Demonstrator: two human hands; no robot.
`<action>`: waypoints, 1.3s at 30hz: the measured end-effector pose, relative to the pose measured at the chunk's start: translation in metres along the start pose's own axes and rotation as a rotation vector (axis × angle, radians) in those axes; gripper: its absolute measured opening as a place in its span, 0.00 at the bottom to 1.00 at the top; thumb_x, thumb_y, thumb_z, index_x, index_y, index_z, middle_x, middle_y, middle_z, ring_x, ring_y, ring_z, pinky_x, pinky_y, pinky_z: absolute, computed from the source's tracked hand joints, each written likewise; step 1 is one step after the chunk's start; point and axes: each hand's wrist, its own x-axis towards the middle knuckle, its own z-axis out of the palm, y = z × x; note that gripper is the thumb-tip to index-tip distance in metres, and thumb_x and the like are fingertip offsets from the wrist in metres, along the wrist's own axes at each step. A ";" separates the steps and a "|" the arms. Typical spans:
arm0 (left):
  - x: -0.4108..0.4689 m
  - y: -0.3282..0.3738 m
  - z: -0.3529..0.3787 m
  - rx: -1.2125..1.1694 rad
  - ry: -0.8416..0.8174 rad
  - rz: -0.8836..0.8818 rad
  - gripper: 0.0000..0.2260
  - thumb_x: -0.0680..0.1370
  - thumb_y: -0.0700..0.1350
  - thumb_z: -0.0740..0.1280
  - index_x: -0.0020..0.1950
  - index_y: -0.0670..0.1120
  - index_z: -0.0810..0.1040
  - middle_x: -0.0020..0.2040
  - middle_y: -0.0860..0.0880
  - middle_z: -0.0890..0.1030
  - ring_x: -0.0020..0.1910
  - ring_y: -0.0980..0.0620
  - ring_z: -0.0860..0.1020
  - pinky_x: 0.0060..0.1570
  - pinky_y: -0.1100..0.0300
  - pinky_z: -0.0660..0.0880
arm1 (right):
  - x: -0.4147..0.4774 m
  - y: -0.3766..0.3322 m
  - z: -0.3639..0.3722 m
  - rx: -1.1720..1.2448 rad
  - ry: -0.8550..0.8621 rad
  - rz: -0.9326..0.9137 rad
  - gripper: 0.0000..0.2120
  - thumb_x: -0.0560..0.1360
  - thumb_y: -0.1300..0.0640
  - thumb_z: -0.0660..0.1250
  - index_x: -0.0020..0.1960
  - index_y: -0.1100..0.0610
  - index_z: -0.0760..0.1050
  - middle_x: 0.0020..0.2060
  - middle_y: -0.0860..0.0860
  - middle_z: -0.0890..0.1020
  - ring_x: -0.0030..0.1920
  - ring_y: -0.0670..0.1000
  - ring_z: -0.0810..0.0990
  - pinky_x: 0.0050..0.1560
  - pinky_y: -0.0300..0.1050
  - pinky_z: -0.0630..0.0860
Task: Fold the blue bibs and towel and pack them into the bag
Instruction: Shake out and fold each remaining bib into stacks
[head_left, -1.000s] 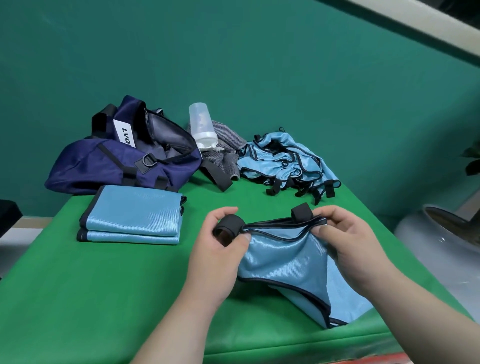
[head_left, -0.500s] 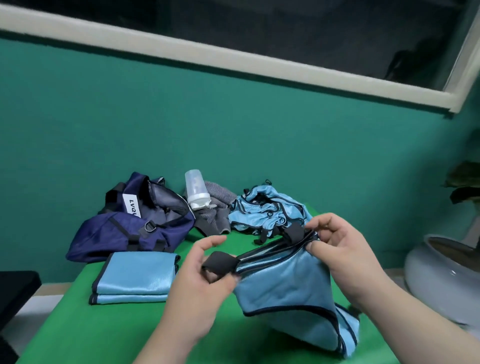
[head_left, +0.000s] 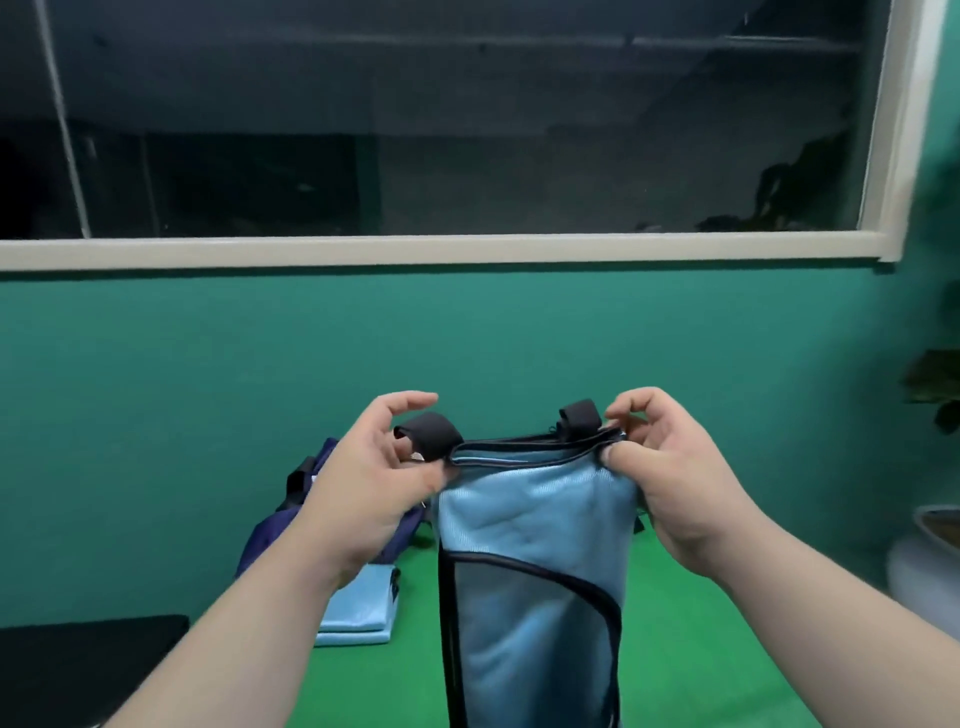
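Note:
A light blue bib (head_left: 530, 571) with dark trim and black strap tabs hangs upright in the air above the green table (head_left: 701, 649). My left hand (head_left: 374, 483) pinches its top left corner by a black tab. My right hand (head_left: 670, 478) pinches the top right corner. Behind my left forearm a folded stack of blue bibs (head_left: 358, 608) lies on the table. The navy bag (head_left: 317, 499) sits behind that stack, mostly hidden by my left hand. The unfolded bib pile and the towel are hidden behind the raised bib.
A teal wall (head_left: 208, 389) with a dark window (head_left: 415, 130) rises behind the table. A pale pot (head_left: 930, 561) with a plant stands at the right edge. A black object (head_left: 78, 670) lies low at the left.
Both hands have raised the bib from the table into the air, so it now hangs vertically. The view has tilted upward, showing the window and less of the table.

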 end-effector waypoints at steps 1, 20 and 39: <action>-0.001 0.001 -0.001 0.007 0.008 -0.006 0.24 0.74 0.27 0.70 0.61 0.50 0.73 0.31 0.52 0.81 0.26 0.56 0.74 0.27 0.67 0.71 | -0.001 0.000 0.001 -0.012 -0.001 0.006 0.17 0.63 0.66 0.65 0.40 0.44 0.76 0.39 0.56 0.77 0.40 0.54 0.71 0.39 0.49 0.65; 0.083 -0.234 -0.007 0.401 -0.020 -0.318 0.18 0.72 0.36 0.76 0.56 0.53 0.78 0.28 0.65 0.77 0.29 0.69 0.73 0.31 0.72 0.67 | 0.074 0.262 -0.036 -0.284 0.036 0.419 0.12 0.71 0.66 0.67 0.45 0.49 0.75 0.36 0.51 0.80 0.37 0.52 0.68 0.42 0.50 0.63; 0.205 -0.412 0.016 0.489 0.089 -0.503 0.19 0.76 0.40 0.73 0.62 0.53 0.71 0.52 0.54 0.82 0.40 0.57 0.77 0.30 0.75 0.69 | 0.186 0.438 -0.070 -0.607 0.054 0.560 0.09 0.75 0.61 0.68 0.54 0.54 0.73 0.39 0.49 0.77 0.33 0.49 0.72 0.30 0.39 0.68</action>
